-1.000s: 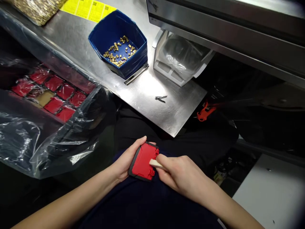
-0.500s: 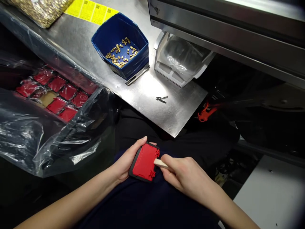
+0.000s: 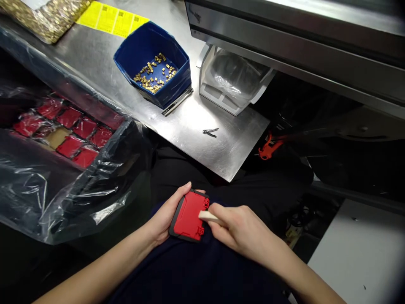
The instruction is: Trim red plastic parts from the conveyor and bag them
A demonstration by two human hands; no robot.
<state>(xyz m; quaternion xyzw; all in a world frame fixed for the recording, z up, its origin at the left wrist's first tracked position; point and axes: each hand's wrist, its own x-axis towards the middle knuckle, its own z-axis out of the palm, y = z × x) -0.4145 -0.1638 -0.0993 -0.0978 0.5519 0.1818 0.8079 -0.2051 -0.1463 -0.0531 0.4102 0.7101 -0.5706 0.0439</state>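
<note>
My left hand is closed around a flat red plastic part with a black rim, held above my lap. The thumb lies along its upper left edge, and the other fingers are mostly hidden under it. In my right hand is a pale, flat-ended stick, pinched between thumb and fingers. Its tip lies over the part's right edge, between two small red hinge-like details. Whether the tip presses on the part I cannot tell.
A blue bin with small brass pieces stands on the metal table. Nail clippers lie nearer the corner. A grey bin holds a clear bag. On the left, a plastic-lined crate contains several red parts. An orange-handled tool hangs at right.
The view has shifted slightly, so the table and bins sit a little further left. Both hands keep their holds, and the stick's tip reaches slightly further left over the red part's edge.
</note>
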